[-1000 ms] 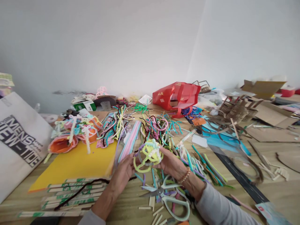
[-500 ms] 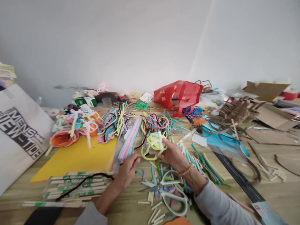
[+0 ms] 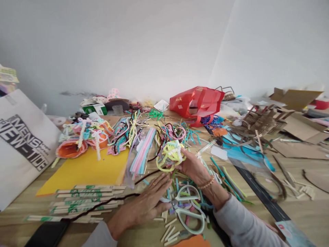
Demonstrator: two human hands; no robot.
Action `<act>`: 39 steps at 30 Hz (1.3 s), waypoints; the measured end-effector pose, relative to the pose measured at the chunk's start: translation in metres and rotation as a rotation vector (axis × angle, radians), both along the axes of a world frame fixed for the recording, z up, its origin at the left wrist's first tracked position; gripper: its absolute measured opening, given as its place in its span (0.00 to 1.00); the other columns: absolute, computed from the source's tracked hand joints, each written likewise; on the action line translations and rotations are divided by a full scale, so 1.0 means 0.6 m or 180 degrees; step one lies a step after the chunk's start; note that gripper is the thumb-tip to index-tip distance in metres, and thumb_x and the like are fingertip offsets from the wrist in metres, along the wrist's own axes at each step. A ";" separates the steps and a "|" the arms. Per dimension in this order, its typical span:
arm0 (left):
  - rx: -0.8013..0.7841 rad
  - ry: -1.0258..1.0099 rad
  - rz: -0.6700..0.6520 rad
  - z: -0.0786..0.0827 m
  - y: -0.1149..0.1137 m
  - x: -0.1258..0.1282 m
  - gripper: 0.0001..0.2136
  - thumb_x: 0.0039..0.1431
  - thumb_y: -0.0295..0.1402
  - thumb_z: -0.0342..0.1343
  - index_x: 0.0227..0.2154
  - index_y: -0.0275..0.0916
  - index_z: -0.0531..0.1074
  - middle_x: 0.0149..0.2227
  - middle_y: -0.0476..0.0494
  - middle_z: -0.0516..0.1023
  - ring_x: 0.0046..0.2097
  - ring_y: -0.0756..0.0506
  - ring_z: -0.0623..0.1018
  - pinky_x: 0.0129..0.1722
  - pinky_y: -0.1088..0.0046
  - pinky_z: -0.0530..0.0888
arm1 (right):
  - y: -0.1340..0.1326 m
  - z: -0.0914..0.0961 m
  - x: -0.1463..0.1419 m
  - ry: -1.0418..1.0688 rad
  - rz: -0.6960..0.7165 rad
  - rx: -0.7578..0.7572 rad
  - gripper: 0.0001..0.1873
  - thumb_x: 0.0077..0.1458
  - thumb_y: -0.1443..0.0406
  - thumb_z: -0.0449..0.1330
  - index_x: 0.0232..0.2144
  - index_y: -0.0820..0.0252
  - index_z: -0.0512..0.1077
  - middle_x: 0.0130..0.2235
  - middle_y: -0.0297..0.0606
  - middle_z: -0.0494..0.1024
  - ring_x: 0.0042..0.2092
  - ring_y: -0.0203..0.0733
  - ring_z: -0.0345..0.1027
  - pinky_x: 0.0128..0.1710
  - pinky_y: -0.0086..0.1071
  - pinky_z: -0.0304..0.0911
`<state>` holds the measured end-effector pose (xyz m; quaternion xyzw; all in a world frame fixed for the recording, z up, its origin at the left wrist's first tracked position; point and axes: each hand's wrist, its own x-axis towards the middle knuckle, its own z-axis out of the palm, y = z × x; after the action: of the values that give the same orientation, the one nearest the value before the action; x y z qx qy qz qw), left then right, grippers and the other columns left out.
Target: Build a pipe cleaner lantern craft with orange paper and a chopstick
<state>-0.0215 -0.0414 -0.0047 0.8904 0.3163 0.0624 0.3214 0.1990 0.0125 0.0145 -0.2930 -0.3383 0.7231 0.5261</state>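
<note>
- While the left hand (image 3: 144, 202) lies open and palm-down on the wooden table (image 3: 144, 235), its fingertips rest just beside green-handled scissors (image 3: 189, 214).
- The right hand (image 3: 192, 168) closes on a yellow-green pipe-cleaner bundle (image 3: 171, 156), held above the table.
- Loose pipe cleaners (image 3: 174, 132) spread beyond it, beside a yellow foam sheet (image 3: 84, 171).
- Farthest back stands a red tote bag (image 3: 196, 103).
</note>
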 end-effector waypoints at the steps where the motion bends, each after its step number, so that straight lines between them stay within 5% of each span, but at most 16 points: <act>1: -0.0075 -0.0038 0.0015 0.002 -0.006 0.003 0.30 0.66 0.47 0.41 0.66 0.46 0.40 0.69 0.44 0.39 0.69 0.39 0.43 0.65 0.54 0.50 | -0.001 0.002 0.000 -0.0008 0.0006 -0.0007 0.17 0.57 0.57 0.60 0.45 0.60 0.72 0.41 0.40 0.80 0.34 0.41 0.76 0.32 0.31 0.73; 8: -0.0431 -0.0093 -0.0056 0.028 -0.033 0.022 0.31 0.66 0.48 0.40 0.66 0.47 0.36 0.69 0.44 0.39 0.69 0.40 0.45 0.65 0.53 0.53 | -0.005 0.012 -0.003 -0.0088 0.0019 -0.0033 0.18 0.56 0.56 0.60 0.44 0.60 0.71 0.41 0.42 0.80 0.34 0.44 0.77 0.29 0.34 0.73; 12: 0.0078 -0.0099 0.0308 0.036 -0.019 0.015 0.26 0.67 0.44 0.40 0.65 0.46 0.48 0.68 0.43 0.52 0.67 0.41 0.53 0.64 0.56 0.56 | -0.005 0.012 -0.002 -0.0029 -0.0038 0.0022 0.17 0.56 0.57 0.60 0.45 0.60 0.72 0.45 0.42 0.79 0.42 0.45 0.76 0.36 0.34 0.74; 15: 0.0738 -0.0296 0.0729 0.025 -0.001 0.006 0.19 0.67 0.37 0.43 0.59 0.45 0.61 0.59 0.42 0.67 0.61 0.43 0.65 0.61 0.60 0.63 | -0.003 0.007 -0.002 -0.0004 -0.0044 -0.0009 0.17 0.55 0.57 0.61 0.44 0.60 0.72 0.46 0.42 0.78 0.41 0.45 0.76 0.35 0.33 0.74; 19: 0.1252 0.0009 0.1323 -0.006 0.021 -0.009 0.15 0.64 0.28 0.43 0.49 0.40 0.70 0.47 0.40 0.73 0.52 0.41 0.71 0.56 0.56 0.65 | -0.001 0.002 -0.001 -0.0052 -0.0017 -0.0014 0.17 0.56 0.57 0.60 0.45 0.59 0.72 0.44 0.41 0.78 0.36 0.41 0.76 0.31 0.32 0.73; 23: 0.1240 0.0296 0.1459 -0.036 0.042 -0.030 0.15 0.60 0.28 0.49 0.49 0.39 0.70 0.42 0.41 0.72 0.48 0.40 0.72 0.50 0.60 0.69 | -0.001 0.002 -0.001 -0.0029 -0.0042 -0.0033 0.18 0.55 0.56 0.61 0.45 0.59 0.72 0.46 0.41 0.78 0.40 0.43 0.75 0.35 0.34 0.74; 27: 0.1054 0.0087 0.1304 -0.044 0.051 -0.036 0.13 0.60 0.25 0.47 0.43 0.41 0.72 0.41 0.44 0.74 0.46 0.43 0.73 0.49 0.65 0.69 | -0.005 0.006 -0.004 -0.0039 -0.0010 -0.0080 0.19 0.53 0.56 0.62 0.45 0.59 0.72 0.45 0.41 0.78 0.37 0.42 0.76 0.36 0.35 0.74; 39: 0.0056 -0.0260 0.0485 0.005 0.020 0.001 0.07 0.58 0.26 0.51 0.35 0.39 0.73 0.36 0.48 0.77 0.40 0.47 0.75 0.41 0.74 0.68 | -0.005 0.006 -0.008 -0.0119 -0.0050 -0.0100 0.16 0.55 0.57 0.61 0.43 0.58 0.73 0.38 0.38 0.80 0.34 0.39 0.75 0.28 0.27 0.71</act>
<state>-0.0209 -0.0294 -0.0017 0.8632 0.3693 0.1257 0.3205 0.1940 0.0093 0.0179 -0.3173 -0.3344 0.7186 0.5208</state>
